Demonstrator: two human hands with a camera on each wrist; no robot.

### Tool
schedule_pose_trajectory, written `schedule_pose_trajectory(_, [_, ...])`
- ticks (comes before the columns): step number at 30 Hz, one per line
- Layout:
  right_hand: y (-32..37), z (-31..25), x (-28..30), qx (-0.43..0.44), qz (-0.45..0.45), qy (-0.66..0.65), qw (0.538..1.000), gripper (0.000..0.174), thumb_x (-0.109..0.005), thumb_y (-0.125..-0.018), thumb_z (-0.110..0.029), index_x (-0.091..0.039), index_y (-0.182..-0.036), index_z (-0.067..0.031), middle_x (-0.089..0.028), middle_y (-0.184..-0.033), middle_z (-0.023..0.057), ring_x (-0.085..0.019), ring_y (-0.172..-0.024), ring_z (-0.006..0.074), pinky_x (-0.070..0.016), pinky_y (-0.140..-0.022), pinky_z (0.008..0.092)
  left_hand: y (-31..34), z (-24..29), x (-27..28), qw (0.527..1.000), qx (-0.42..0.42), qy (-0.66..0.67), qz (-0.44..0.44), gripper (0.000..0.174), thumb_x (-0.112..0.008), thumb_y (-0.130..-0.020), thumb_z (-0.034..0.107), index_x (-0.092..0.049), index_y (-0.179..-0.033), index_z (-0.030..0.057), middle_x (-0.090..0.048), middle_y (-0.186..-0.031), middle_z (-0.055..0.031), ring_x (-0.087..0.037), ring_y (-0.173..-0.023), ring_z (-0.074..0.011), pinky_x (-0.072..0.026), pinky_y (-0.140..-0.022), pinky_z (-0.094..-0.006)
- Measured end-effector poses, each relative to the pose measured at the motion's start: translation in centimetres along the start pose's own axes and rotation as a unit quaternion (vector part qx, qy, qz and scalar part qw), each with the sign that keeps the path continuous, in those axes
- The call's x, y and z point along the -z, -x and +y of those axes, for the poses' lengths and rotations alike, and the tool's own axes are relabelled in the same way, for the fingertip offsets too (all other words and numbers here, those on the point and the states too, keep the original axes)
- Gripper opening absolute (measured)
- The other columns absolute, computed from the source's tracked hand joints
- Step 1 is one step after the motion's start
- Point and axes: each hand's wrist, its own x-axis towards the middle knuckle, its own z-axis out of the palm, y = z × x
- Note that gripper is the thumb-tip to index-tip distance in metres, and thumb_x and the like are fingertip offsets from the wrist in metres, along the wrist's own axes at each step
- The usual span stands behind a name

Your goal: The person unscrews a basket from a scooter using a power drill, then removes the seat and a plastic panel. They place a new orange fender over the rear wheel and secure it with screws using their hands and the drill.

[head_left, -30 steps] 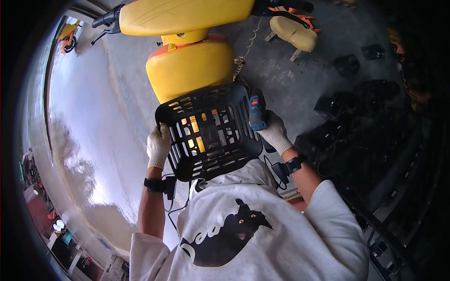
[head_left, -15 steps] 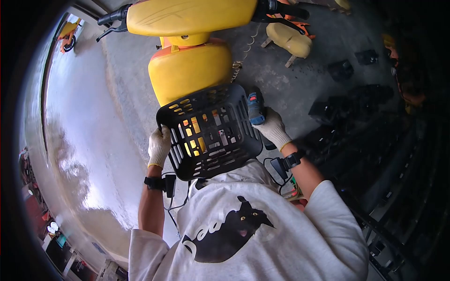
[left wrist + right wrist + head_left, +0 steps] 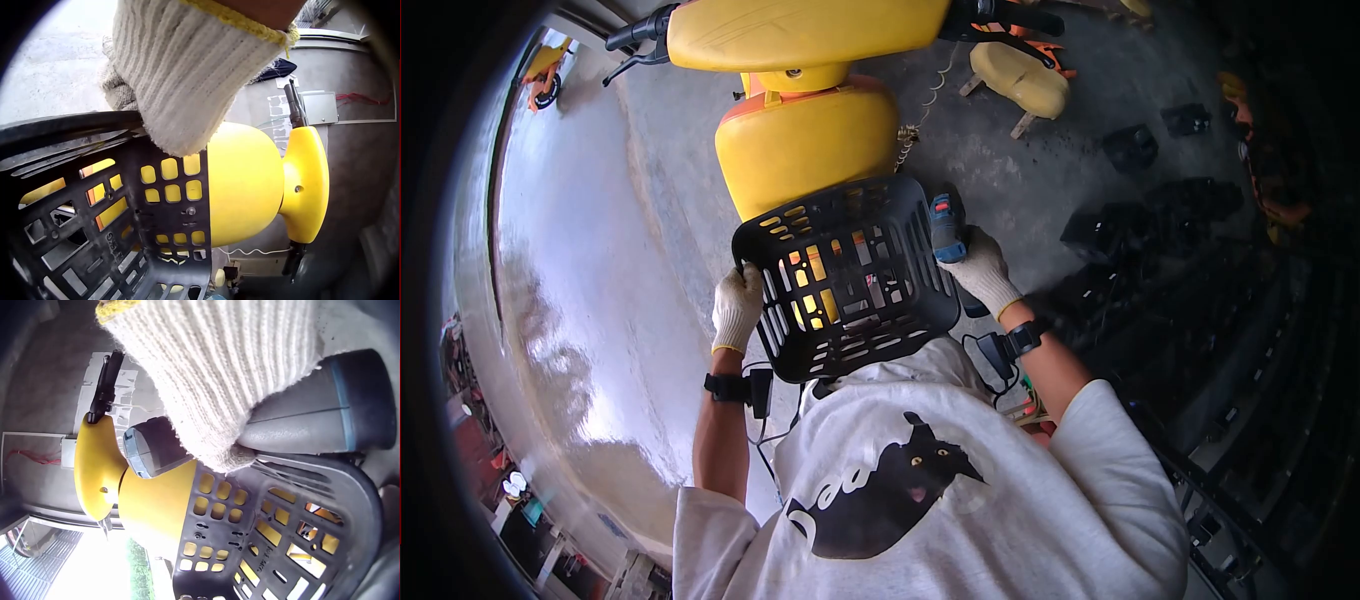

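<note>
1. Black slotted plastic basket (image 3: 805, 358): it's between the person's shirt (image 3: 1025, 480) and the scooter's yellow front panel (image 3: 805, 145), open side facing the person. There's a round bolt head (image 3: 191, 211) at its back wall, but I can't tell if it's tight. If it's loose, the basket could sag or twist.
2. Left hand (image 3: 737, 308): gloved, gripping the side rim, thumb and fingers closed on it. Knit glove on smooth plastic, so my worry is a slip and that side dropping.
3. Right hand (image 3: 983, 272): gloved, wrapped round the cordless driver (image 3: 947, 235) just beside the opposite wall. Can't tell if it touches the basket too. If it's steadying both, neither grip is great, and a knock could scuff the yellow panel.
4. Coiled cord (image 3: 908, 135): hangs near the driver, so it might snag.
5. Left wrist camera (image 3: 760, 392): its loose cable could catch on the basket corner imo.
</note>
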Motion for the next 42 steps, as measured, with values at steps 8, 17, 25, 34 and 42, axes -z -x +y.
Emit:
schedule_pose_trajectory(8, [-0.3, 0.5, -0.6, -0.018, -0.017, 0.007, 1.000, 0.057, -0.070, -0.080, -0.055, -0.072, -0.108, -0.0052, -0.074, -0.107, 0.0202, -0.070, -0.103, 0.0384, -0.0566, -0.089, 0.0447, -0.4, -0.4, -0.2, 1.000, -0.011, -0.019, 0.005, 0.051, -0.044, -0.102, 0.043, -0.067, -0.097, -0.0019, -0.068, -0.081, -0.0285, -0.069, -0.083, -0.0464, -0.0517, -0.072, -0.0514])
schedule_pose_trajectory(17, [-0.2, 0.5, -0.6, -0.015, -0.028, -0.003, 0.999, 0.051, -0.069, -0.081, -0.050, -0.072, -0.107, -0.0064, -0.073, -0.108, 0.0205, -0.069, -0.104, 0.0389, -0.0558, -0.089, 0.0458, -0.1, 0.2, 0.0, 1.000, -0.017, -0.019, 0.014, 0.051, -0.044, -0.102, 0.042, -0.067, -0.095, -0.0031, -0.067, -0.081, -0.0300, -0.069, -0.083, -0.0473, -0.0516, -0.073, -0.0524])
schedule_pose_trajectory(25, [0.0, 0.5, -0.5, -0.012, -0.028, -0.016, 0.999, 0.047, -0.068, -0.082, -0.046, -0.071, -0.108, -0.0068, -0.072, -0.109, 0.0207, -0.068, -0.103, 0.0390, -0.0556, -0.089, 0.0467, 0.0, 0.0, -0.2, 0.999, -0.020, -0.014, 0.024, 0.051, -0.044, -0.102, 0.042, -0.066, -0.096, -0.0033, -0.067, -0.082, -0.0304, -0.069, -0.083, -0.0476, -0.0521, -0.074, -0.0523])
schedule_pose_trajectory(34, [2.5, -0.6, 0.6, -0.022, 0.063, 0.042, 0.997, 0.048, -0.073, -0.083, -0.044, -0.067, -0.113, -0.0081, -0.072, -0.112, 0.0172, -0.069, -0.105, 0.0376, -0.0560, -0.088, 0.0463, 0.0, 0.4, 0.2, 1.000, -0.002, -0.023, 0.009, 0.050, -0.046, -0.101, 0.043, -0.066, -0.095, -0.0019, -0.067, -0.079, -0.0276, -0.069, -0.078, -0.0436, -0.0515, -0.070, -0.0504])
schedule_pose_trajectory(42, [6.2, -0.4, 2.4, 0.185, -0.200, -0.107, 0.956, 0.040, -0.079, -0.082, -0.031, -0.063, -0.110, -0.0076, -0.072, -0.104, 0.0150, -0.070, -0.097, 0.0349, -0.0557, -0.088, 0.0419, -0.1, 0.8, 0.8, 0.998, 0.030, -0.044, -0.046, 0.042, -0.055, -0.098, 0.042, -0.070, -0.104, 0.0034, -0.072, -0.083, -0.0185, -0.072, -0.078, -0.0330, -0.0530, -0.072, -0.0444])
